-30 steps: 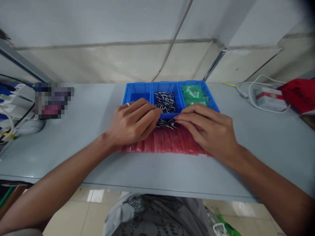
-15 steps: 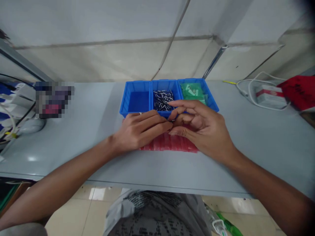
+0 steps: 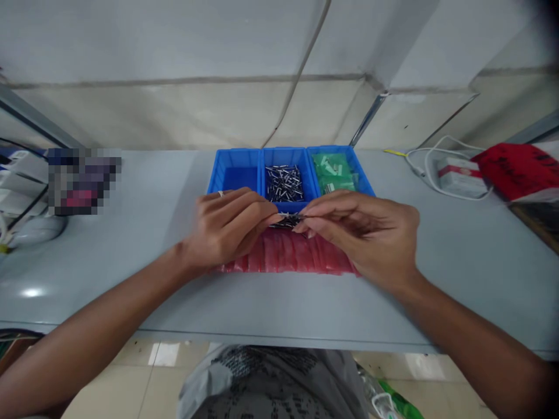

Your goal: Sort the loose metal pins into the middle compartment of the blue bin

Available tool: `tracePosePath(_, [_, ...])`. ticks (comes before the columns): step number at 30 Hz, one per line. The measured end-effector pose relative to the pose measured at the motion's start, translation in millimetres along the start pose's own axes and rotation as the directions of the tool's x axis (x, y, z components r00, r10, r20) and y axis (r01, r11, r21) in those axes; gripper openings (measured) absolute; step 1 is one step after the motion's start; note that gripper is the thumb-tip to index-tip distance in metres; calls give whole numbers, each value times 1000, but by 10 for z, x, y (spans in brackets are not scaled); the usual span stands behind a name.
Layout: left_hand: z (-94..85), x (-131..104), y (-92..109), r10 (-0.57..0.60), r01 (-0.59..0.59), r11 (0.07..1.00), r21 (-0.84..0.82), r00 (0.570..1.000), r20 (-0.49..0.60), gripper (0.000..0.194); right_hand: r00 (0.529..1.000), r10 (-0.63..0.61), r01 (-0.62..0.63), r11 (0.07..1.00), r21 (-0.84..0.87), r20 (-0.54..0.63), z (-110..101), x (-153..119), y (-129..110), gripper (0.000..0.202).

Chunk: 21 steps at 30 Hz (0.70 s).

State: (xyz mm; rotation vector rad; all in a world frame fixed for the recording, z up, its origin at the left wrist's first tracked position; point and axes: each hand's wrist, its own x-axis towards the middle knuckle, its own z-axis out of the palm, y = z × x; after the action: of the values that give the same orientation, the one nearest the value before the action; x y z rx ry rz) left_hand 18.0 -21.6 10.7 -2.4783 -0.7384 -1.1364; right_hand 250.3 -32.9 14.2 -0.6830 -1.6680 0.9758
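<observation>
Between my hands is a small thin metal piece (image 3: 287,215). My left hand (image 3: 231,227) is closed, its fingertips pinching the left end. My right hand (image 3: 364,233) pinches the right end with thumb and forefinger. Just beyond stand three joined blue bins: the left bin (image 3: 241,181) shows a bare blue bottom, the middle one holds metal pins (image 3: 285,183), and the right one holds green packets (image 3: 335,170). Under and in front of my hands lies a row of red plastic bags (image 3: 288,253). More dark metal pieces show behind the bags, partly hidden by my fingers.
The grey table (image 3: 262,302) ends at a front edge near my body. White cables and a power strip are at the far left, beside a pixelated patch. At the right lie a white cable, a red and white box (image 3: 462,176) and a red cloth (image 3: 517,169).
My hands have drawn slightly apart, and the metal piece now shows between the fingertips. The right fingers have closed in from a more spread pose. The view has shifted a little.
</observation>
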Motion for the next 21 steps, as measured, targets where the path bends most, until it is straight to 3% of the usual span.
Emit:
tracePosePath(4, [17, -12, 41, -29, 28, 1000, -11, 999, -21, 9, 1000, 19, -19, 1000, -7, -5, 25, -25, 15, 19])
tracePosePath(9, [27, -40, 37, 30, -30, 999, -23, 1000, -9, 16, 999, 32, -32, 999, 20, -44, 52, -36, -17, 16])
tracePosePath(13, [4, -38, 36, 55, -55, 998, 29, 998, -11, 3, 996, 67, -64, 996, 68, -53, 83, -38, -43, 15])
tracePosePath(19, [50, -54, 16, -38, 34, 997, -65, 997, -66, 9, 994, 76, -67, 991, 119, -77, 111, -55, -56, 16])
tracePosePath(21, [56, -59, 17, -38, 35, 997, -75, 999, -38, 4, 991, 104, -94, 989, 110, -86, 120, -63, -46, 15])
